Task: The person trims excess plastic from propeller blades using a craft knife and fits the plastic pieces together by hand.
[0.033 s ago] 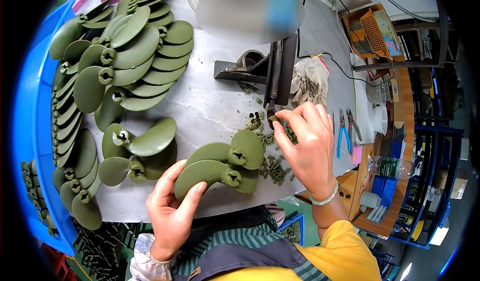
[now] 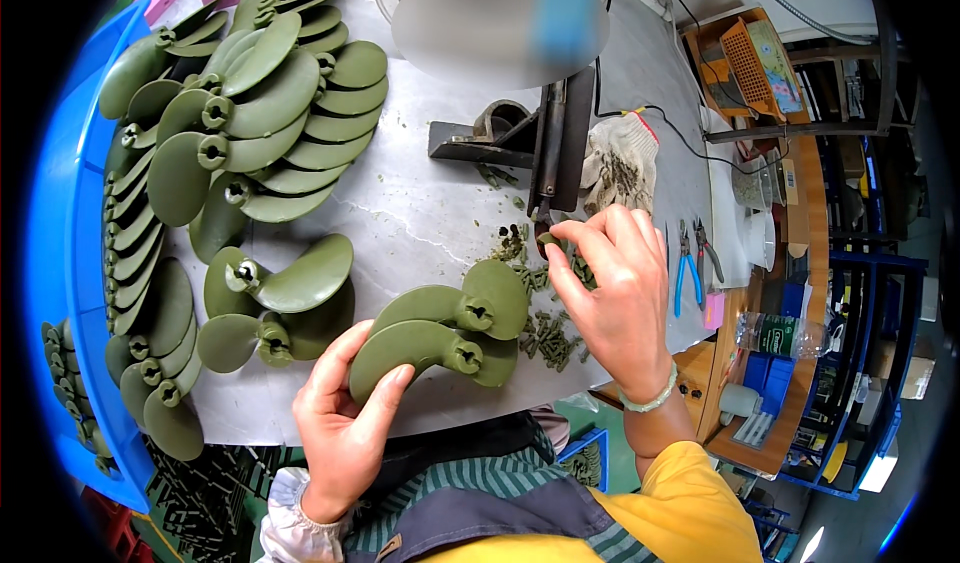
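My left hand (image 2: pixel 350 413) grips two stacked olive-green propellers (image 2: pixel 415 348) by their blades, hubs pointing right. My right hand (image 2: pixel 620 288) is closed in a pinch on a small green plastic piece (image 2: pixel 548 239), right by the lower tip of a black metal tool (image 2: pixel 549 153). Most of that piece is hidden by the fingers. Beneath and beside the right hand lie many short green offcuts (image 2: pixel 548 341). A few loose propellers (image 2: pixel 300 281) rest left of my left hand, their blades overlapping.
Stacked propellers (image 2: pixel 265 128) fill the table's left side, beside a blue bin (image 2: pixel 55 203). Behind the tool, a blurred grey round object (image 2: pixel 470 28) blocks the view. A stained work glove (image 2: pixel 620 163) and blue-handled pliers (image 2: pixel 686 273) lie to the right, with a plastic bottle (image 2: pixel 780 335) farther off.
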Motion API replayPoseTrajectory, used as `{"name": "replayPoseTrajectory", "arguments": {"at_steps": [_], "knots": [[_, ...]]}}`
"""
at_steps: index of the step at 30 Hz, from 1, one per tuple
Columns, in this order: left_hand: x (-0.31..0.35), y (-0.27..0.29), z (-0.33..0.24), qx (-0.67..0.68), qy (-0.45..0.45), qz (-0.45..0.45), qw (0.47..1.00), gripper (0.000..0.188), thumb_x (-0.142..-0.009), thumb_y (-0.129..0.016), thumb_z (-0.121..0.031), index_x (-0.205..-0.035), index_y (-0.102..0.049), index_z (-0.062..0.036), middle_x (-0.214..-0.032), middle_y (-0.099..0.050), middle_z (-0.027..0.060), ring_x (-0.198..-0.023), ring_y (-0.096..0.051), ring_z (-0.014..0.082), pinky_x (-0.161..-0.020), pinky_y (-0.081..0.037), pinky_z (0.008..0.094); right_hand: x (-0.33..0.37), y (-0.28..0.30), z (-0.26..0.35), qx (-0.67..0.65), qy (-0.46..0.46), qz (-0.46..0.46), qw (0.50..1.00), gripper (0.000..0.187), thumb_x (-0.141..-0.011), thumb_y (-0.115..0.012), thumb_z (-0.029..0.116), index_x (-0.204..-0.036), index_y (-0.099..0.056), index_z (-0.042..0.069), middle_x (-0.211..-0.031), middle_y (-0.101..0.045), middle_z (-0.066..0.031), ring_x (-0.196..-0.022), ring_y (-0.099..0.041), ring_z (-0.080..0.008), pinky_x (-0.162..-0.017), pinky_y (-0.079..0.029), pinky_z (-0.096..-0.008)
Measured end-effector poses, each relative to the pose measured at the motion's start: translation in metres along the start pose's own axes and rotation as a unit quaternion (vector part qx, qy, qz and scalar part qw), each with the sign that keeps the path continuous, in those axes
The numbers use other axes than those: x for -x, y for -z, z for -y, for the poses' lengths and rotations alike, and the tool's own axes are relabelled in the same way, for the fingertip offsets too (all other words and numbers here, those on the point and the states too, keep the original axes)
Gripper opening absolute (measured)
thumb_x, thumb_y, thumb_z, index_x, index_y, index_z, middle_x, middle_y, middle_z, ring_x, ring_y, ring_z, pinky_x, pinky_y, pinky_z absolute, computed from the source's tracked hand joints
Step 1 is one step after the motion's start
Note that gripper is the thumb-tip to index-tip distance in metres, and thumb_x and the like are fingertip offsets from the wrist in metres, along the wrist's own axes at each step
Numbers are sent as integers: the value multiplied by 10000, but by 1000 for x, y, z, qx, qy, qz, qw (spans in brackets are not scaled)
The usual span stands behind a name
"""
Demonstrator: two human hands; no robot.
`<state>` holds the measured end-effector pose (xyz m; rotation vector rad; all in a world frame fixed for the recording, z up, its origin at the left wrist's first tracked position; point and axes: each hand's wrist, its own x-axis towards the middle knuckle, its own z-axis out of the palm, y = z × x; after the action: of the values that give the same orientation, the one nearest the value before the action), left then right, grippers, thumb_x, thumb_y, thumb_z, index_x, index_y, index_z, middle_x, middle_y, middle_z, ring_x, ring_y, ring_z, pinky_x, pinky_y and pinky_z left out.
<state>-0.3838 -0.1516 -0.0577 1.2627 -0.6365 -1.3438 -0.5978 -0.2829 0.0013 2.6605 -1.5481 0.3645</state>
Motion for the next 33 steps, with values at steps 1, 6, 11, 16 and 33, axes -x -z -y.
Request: {"name": "replayPoseTrajectory", "arguments": {"at_steps": [1,6,11,16,33], "knots": [[0,0,0,-5,-3,2,1000,451,-901,-697,61,-1329,-556,77,-1185,-679,109,-1045,-643,134,-900,-519,260,0,2,1,-4,-1,6,1000,153,-780,-765,90,-915,-715,40,-824,-552,-55,-813,-540,-245,-734,-411,-377],[2,0,-1,-27,-18,10,999,440,-900,-698,62,-1320,-569,74,-1166,-688,97,-1027,-643,127,-886,-521,260,-2,14,16,-145,-16,41,988,161,-759,-777,63,-911,-729,45,-790,-555,-47,-774,-543,-220,-723,-421,-348],[3,-3,-3,-33,-32,5,999,439,-895,-698,71,-1315,-573,78,-1175,-694,110,-1041,-651,134,-899,-524,269,-4,24,30,-183,-1,68,981,194,-725,-791,30,-912,-744,35,-773,-560,-47,-755,-542,-206,-720,-432,-328],[4,-3,-3,-34,-40,7,999,435,-895,-695,73,-1313,-575,79,-1178,-695,116,-1043,-654,137,-901,-526,270,-3,24,34,-189,8,66,980,193,-718,-799,38,-902,-741,36,-772,-563,-45,-752,-539,-203,-710,-421,-328],[18,23,-7,-60,-44,6,997,417,-888,-692,85,-1290,-582,75,-1146,-681,93,-1019,-639,125,-875,-514,248,19,39,12,-246,-94,40,964,75,-837,-733,34,-905,-703,35,-753,-605,-50,-682,-543,-212,-659,-430,-332]]}}
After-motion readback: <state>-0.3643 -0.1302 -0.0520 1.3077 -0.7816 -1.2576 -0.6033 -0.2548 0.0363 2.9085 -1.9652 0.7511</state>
